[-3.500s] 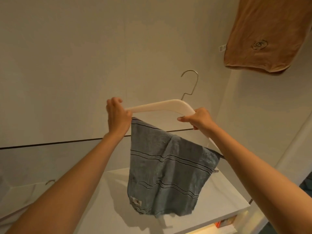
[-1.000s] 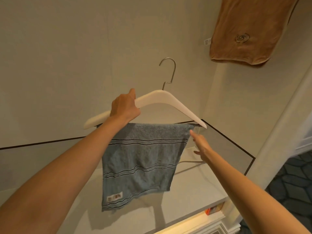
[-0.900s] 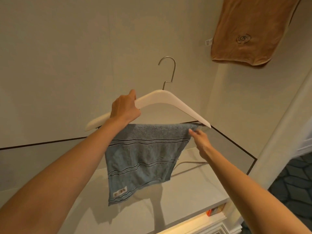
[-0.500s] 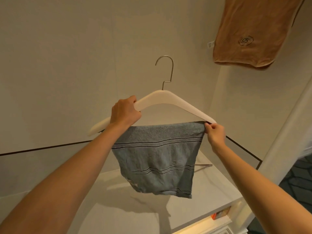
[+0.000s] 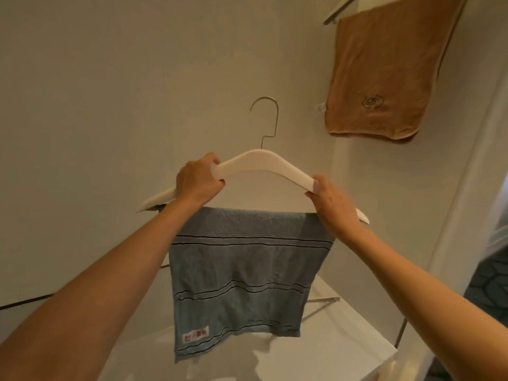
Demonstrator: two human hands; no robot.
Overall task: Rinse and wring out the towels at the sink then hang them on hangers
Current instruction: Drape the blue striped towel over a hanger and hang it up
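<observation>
A white hanger (image 5: 264,162) with a metal hook (image 5: 270,119) is held up in front of the wall. A blue-grey striped towel (image 5: 242,273) is draped flat over its lower bar and hangs down, with a small label near its bottom left corner. My left hand (image 5: 198,181) grips the hanger's left arm. My right hand (image 5: 331,200) is closed on the hanger's right arm, just above the towel's top right corner. A brown towel (image 5: 376,70) hangs high on the right from a rail (image 5: 339,9).
A white shelf top (image 5: 338,350) lies below the towel, with a thin metal rod (image 5: 321,301) resting on it. A wall corner and a white door frame (image 5: 467,171) stand at the right; dark patterned floor shows beyond.
My right hand let go of the towel's top right corner and moved up onto the hanger's right arm. The towel now hangs flat and spread out. The hanger sits slightly lower and more level.
</observation>
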